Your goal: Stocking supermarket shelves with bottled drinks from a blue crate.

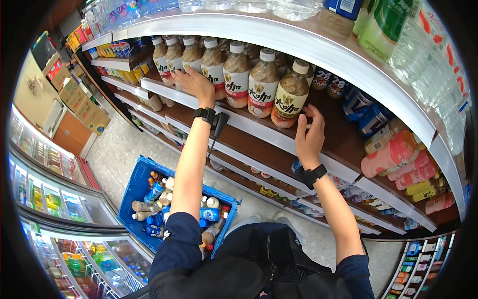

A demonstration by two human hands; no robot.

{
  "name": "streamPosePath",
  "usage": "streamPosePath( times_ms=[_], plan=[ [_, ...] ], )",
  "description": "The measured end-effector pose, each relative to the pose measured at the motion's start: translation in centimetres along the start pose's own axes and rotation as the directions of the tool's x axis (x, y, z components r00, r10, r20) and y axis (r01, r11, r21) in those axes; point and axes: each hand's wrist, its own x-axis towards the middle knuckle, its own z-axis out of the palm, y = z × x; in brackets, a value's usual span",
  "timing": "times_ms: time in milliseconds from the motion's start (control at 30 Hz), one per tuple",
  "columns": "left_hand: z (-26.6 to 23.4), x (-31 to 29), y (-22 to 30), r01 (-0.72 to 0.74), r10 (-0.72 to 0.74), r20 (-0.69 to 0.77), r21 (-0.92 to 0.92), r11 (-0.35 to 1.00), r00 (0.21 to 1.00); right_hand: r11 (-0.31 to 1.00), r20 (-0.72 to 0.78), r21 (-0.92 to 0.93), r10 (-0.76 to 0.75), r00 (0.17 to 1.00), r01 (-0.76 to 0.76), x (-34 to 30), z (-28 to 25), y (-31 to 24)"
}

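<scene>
A row of coffee drink bottles (pixel 235 84) with white caps stands along the front edge of a brown shelf. My left hand (pixel 196 85) is open, its fingers spread in front of the labels of the left-hand bottles. At the right end of the row stands one bottle with a cream label (pixel 289 99). Beside its lower right side is my right hand (pixel 309 133), with thumb and fingers apart. It is very close to that bottle; whether it touches cannot be made out. Neither hand is wrapped round anything.
Blue cans (pixel 366 112) and pink-labelled bottles (pixel 393 154) fill the shelf farther right. An upper shelf edge (pixel 279 37) overhangs the row. Below left, a blue crate (pixel 130 197) of mixed bottles sits on the floor. Glass-fronted fridges (pixel 74 204) line the left.
</scene>
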Motion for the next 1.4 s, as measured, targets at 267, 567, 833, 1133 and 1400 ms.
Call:
streamPosePath(
  times_ms=[267, 567, 833, 1133, 1400],
  plan=[
    [0.5, -0.9, 0.4, 0.051, -0.051, 0.004, -0.017, 0.999, 0.999, 0.998, -0.017, -0.019, 0.062, 0.998, -0.062, 0.5, 0.3, 0.0],
    [0.2, -1.8, 1.3, 0.015, -0.014, 0.033, -0.023, 1.0, 0.999, 0.998, -0.008, -0.027, 0.048, 0.999, -0.048, 0.2, -0.1, -0.3],
    [0.0, -1.6, 1.0, 0.003, -0.003, 0.072, 0.0, 1.0, 0.997, 0.999, 0.002, -0.018, 0.035, 0.999, -0.035, -0.3, -0.7, 0.4],
    [0.2, -0.5, 0.4, -0.043, 0.045, 0.069, -0.029, 0.999, 0.997, 0.999, 0.002, 0.005, 0.037, 0.999, -0.037, 0.2, -0.9, 0.2],
    [0.8, -2.9, 2.0, -0.057, 0.057, -0.003, -0.112, 0.992, 0.998, 0.999, -0.019, 0.02, 0.032, 0.999, -0.032, 0.3, -1.4, 0.9]
  ],
)
